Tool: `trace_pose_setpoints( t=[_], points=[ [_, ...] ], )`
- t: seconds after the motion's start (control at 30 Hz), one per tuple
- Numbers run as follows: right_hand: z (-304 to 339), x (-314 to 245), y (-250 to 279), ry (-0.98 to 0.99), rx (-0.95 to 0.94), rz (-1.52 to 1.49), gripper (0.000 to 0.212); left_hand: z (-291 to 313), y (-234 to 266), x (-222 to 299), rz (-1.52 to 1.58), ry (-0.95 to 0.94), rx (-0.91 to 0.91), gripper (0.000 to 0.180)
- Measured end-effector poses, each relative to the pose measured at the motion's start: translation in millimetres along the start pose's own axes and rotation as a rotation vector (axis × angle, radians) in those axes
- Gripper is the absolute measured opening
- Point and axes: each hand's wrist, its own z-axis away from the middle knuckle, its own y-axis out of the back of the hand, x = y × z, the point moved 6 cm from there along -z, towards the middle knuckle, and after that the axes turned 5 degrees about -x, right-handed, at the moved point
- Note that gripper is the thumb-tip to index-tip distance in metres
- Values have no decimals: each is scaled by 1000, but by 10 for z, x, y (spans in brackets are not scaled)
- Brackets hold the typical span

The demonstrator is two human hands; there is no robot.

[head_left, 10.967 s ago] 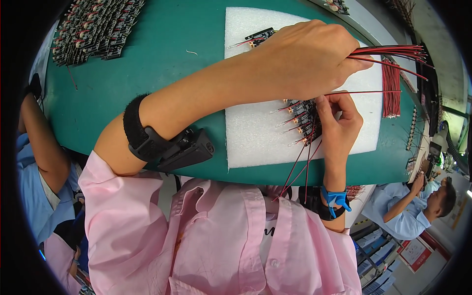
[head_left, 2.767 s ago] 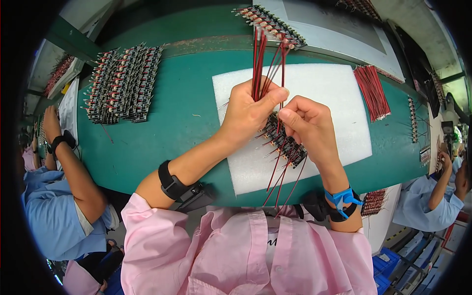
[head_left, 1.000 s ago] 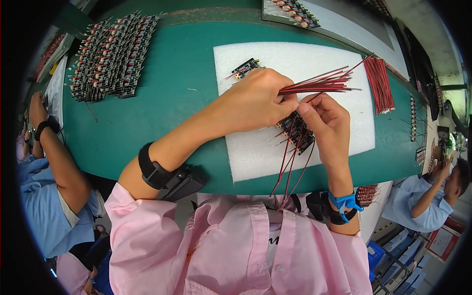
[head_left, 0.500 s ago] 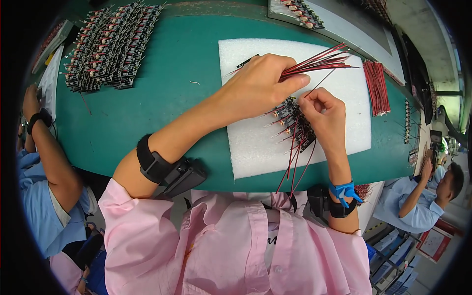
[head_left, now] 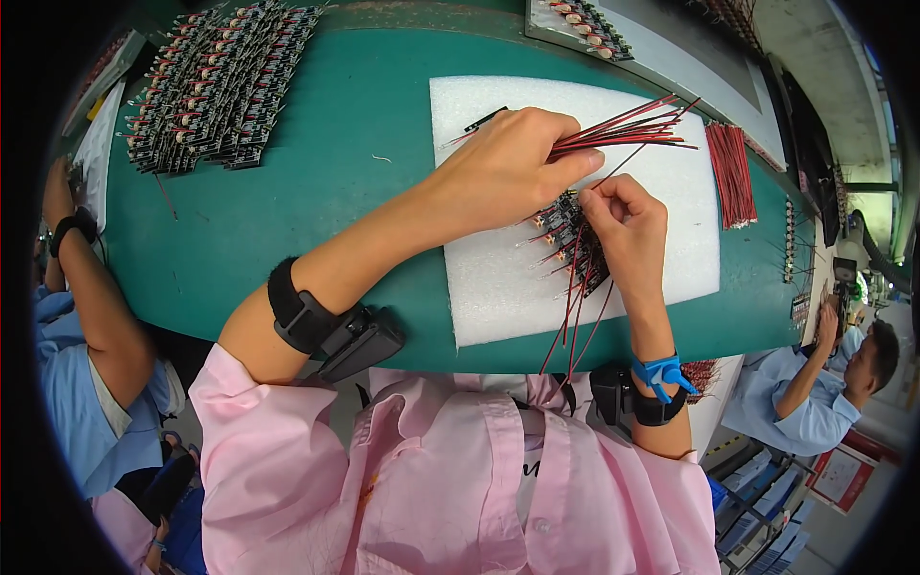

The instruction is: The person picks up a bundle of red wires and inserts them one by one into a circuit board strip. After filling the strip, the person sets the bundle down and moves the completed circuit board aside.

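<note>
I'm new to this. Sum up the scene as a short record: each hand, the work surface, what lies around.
left hand: gripping a bundle of red and black wires
right hand: fingertips closed on a thin wire
beneath hands: circuit boards on white foam sheet
surface: green table
far left: piled circuit boards
right of foam: another wire bundle

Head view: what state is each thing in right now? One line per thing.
Left hand: closed around the wire bundle
Wire bundle: held, far ends fanned out
Right hand: pinching a single wire
Single wire: pinched, slanting
Circuit boards: in a row on the foam sheet, partly hidden
Foam sheet: flat on the table
Second wire bundle: laid out beside the foam sheet
Board pile: heaped in rows
</note>
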Motion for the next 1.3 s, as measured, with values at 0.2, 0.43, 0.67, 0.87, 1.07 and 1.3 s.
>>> trace_pose_setpoints(
  t=[0.2,0.43,0.67,0.87,1.07,1.3],
  points=[
    [20,-30,-2,38,25,23,10,1,-2,0,-8,-13,-1,28],
    [27,-96,6,61,27,73,9,-4,4,-7,17,9,11,28],
    [32,-129,2,83,47,105,9,39,207,109,170,-146,286,33],
    [47,-113,-10,56,64,114,10,50,212,120,196,-156,298,33],
    [60,-112,-12,53,70,111,10,63,224,122,192,-181,319,34],
    [65,-196,-17,102,84,165,10,61,229,134,199,-207,342,34]
  ],
)
